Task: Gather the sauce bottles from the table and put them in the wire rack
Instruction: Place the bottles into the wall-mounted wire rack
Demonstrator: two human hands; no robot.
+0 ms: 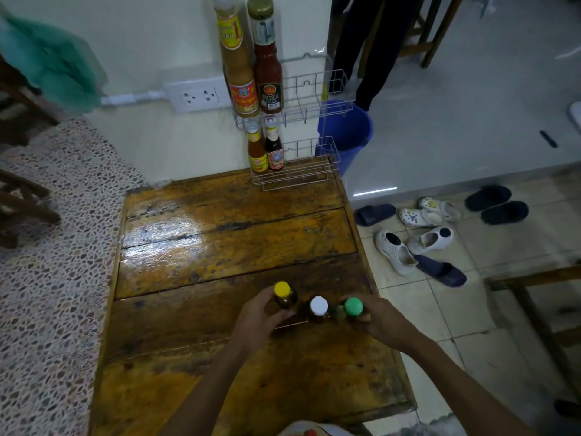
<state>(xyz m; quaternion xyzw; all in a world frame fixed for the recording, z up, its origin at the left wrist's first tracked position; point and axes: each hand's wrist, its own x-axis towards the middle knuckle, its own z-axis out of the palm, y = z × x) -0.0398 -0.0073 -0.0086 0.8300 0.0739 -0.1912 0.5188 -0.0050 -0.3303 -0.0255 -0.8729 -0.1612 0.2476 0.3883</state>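
Brown glass showed between the fingers [284, 314] of my left hand [256, 322], which curled round the yellow-capped bottle [284, 297] and gripped its body from the left side. My right hand [382, 319] was wrapped round the green-capped bottle [353, 308], fingers hidden behind it. A white-capped bottle [318, 309] stood between the two, just beside each; I could not tell whether either hand touched it. Both forearms reached forward from the near edge over the worn wooden counter [220, 247], wrists angled inward toward each other. All three bottles stood upright on the counter's near half, well apart from the wire rack [314, 102] on the wall at the far end. Four bottles already sat in the rack, two on each tier.
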